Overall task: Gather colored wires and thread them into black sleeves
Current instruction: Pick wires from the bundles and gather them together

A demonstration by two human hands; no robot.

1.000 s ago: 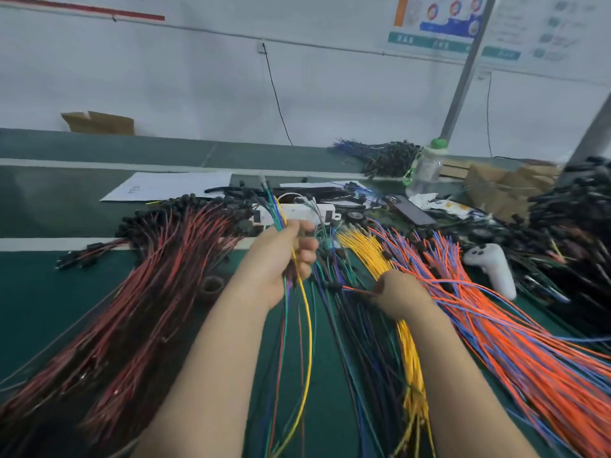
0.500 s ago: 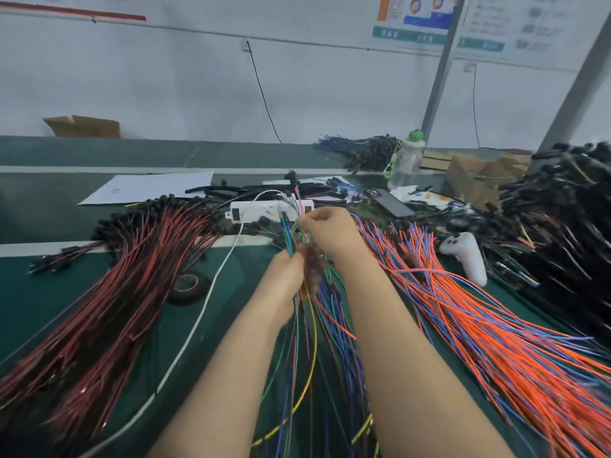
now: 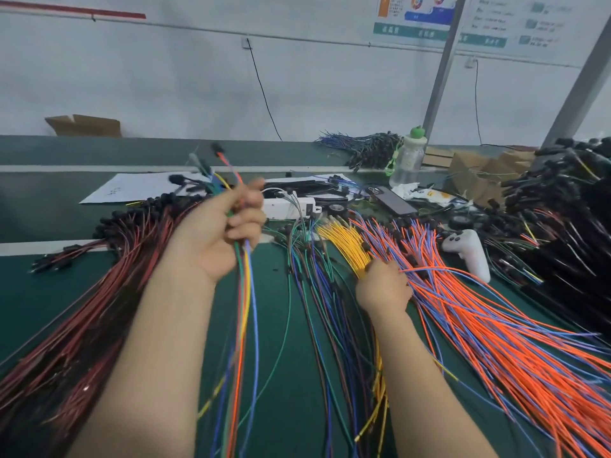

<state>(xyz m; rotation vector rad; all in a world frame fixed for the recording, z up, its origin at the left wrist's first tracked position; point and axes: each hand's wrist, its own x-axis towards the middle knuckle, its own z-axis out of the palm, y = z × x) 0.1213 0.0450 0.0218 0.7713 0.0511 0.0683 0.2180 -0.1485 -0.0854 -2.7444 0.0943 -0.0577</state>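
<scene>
My left hand (image 3: 218, 233) is raised over the green table and grips a small bundle of colored wires (image 3: 245, 309), green, orange, yellow and blue, whose tips stick up past my fingers. My right hand (image 3: 383, 285) lies lower, fingers curled into the wire piles where the yellow wires (image 3: 347, 242) meet the orange and blue wires (image 3: 489, 325); it pinches an orange wire. Mixed dark green and blue wires (image 3: 317, 292) run between my arms. Red wires with black sleeves (image 3: 99, 292) fan out at the left.
A white power strip (image 3: 291, 206), a phone (image 3: 393, 201), a water bottle (image 3: 408, 160), a white controller (image 3: 469, 252) and tape rolls (image 3: 337, 209) sit behind the wires. Black sleeved wires (image 3: 568, 226) pile up at right. Paper (image 3: 132, 188) and a cardboard box (image 3: 82, 125) lie far left.
My right hand left the bundle and dropped to the yellow and orange wires at right. My left hand lifted the bundle higher and to the left.
</scene>
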